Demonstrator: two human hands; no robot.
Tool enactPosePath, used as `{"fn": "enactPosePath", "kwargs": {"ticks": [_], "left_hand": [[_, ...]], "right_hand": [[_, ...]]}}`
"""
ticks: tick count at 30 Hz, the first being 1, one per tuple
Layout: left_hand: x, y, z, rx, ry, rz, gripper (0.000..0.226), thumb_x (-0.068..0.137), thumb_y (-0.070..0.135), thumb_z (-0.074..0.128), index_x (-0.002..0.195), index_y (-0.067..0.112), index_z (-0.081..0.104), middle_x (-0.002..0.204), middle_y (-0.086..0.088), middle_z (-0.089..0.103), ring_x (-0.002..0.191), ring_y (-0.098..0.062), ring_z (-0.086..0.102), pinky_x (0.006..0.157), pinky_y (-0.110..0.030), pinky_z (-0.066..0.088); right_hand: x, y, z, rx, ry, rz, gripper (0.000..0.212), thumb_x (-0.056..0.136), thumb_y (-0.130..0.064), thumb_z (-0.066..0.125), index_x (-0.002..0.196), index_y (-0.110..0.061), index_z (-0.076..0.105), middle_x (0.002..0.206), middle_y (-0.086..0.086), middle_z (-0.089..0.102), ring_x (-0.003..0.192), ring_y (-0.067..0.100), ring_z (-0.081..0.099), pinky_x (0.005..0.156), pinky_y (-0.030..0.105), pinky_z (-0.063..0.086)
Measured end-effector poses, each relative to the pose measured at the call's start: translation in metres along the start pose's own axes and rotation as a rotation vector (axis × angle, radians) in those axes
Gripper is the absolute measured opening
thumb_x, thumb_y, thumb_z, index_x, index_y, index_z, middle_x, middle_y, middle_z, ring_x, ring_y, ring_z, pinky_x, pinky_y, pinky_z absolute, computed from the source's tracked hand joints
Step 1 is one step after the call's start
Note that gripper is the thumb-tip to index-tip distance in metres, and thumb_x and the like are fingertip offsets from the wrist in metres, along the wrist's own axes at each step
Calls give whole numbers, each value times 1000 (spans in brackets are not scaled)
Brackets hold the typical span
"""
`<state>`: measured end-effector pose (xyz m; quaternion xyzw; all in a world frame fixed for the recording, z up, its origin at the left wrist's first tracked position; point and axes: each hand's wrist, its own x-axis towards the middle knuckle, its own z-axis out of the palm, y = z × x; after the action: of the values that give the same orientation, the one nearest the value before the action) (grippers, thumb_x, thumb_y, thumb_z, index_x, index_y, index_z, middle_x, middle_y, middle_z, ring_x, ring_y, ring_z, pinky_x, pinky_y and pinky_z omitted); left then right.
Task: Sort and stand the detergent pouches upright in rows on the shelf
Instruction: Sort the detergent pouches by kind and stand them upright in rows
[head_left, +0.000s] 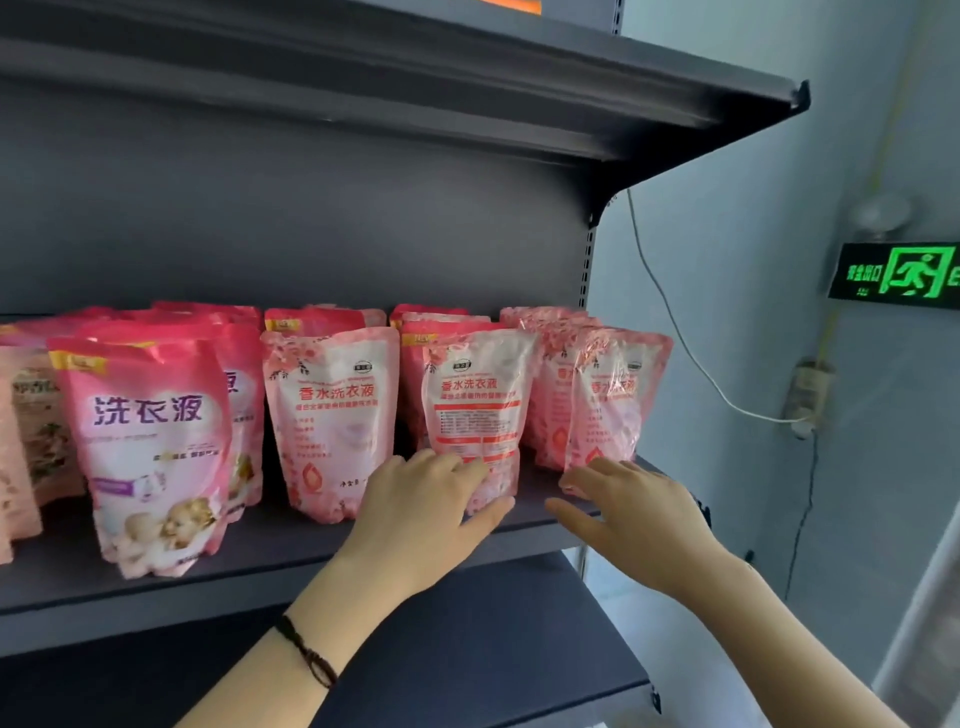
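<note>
Here we hold the lower part of one pale pink pouch (478, 405) with our left hand (426, 514). The fingers curl over its front and the thumb lies along its base, likely so we can square it up and make it stand straight near the front edge of the shelf (291, 551). Our right hand (639, 512) is spread and holds nothing. Its fingertips reach the foot of the end pouch (610, 400) by the shelf's right edge, though we cannot tell whether they touch it. That hand seems placed to steady the end row, which looks slightly tilted. The darker pink pouches (150, 441) stand in rows toward the left edge, apart from the pale ones.
</note>
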<state>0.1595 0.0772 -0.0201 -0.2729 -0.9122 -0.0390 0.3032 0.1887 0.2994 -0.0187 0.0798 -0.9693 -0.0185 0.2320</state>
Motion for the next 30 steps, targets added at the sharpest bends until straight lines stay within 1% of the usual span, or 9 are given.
{"fn": "enactPosePath", "kwargs": {"ticks": [4,7,13,15,18,23,24,27,30], "left_hand": [[31,19,19,-189,20,-39,55,86,68,22,112,34,57,105,16,65,94,-8,61,70,-27,47],[60,44,45,-493,-9,-145,45,87,69,27,119,42,45,111,21,59,88,1,56,63,-17,41],[111,81,94,-798,161,-330,58,88,69,32,137,37,30,136,16,45,109,-1,54,82,-29,54],[123,91,109,-846,264,-369,61,90,66,35,140,32,31,139,14,43,121,-3,48,94,-30,50],[141,105,123,-1011,403,-450,58,91,58,41,138,23,37,136,10,47,125,-2,45,105,-30,42],[168,129,135,-1322,520,-613,21,90,51,42,109,43,44,110,21,57,96,16,55,79,-9,45],[171,132,138,-1333,541,-641,27,90,52,42,114,42,46,113,20,58,99,16,55,81,-7,45],[176,135,148,-1313,585,-722,61,89,59,39,142,29,40,142,18,45,130,5,40,110,-23,34],[180,136,151,-1265,676,-704,31,92,56,38,119,45,48,114,38,56,110,19,49,92,-7,39]], "right_hand": [[19,27,6,6,10,97,43,89,-68,31,109,-39,56,104,-16,58,93,9,58,63,24,36],[32,53,15,218,29,213,40,88,-68,35,100,-36,55,101,-16,56,83,10,59,59,26,38],[57,98,50,626,239,269,29,88,-54,47,101,-29,55,107,-16,48,79,-6,54,64,21,42],[66,112,63,736,358,286,22,90,-46,53,99,-27,55,107,-14,51,86,-10,52,69,15,41],[78,129,79,1032,465,401,18,90,-40,56,102,-28,49,107,-15,53,100,-3,53,77,22,44],[100,147,97,1541,256,481,23,98,-43,43,112,-27,51,105,-10,62,90,4,63,70,20,47],[104,147,100,1575,220,471,25,99,-44,41,107,-26,56,98,-8,66,82,5,65,67,21,49],[111,139,105,1704,148,419,40,100,-46,37,88,-19,65,71,-6,68,56,8,63,46,20,47],[118,134,109,1787,146,388,45,100,-46,36,97,-12,66,87,4,74,74,18,72,56,28,57]]}}
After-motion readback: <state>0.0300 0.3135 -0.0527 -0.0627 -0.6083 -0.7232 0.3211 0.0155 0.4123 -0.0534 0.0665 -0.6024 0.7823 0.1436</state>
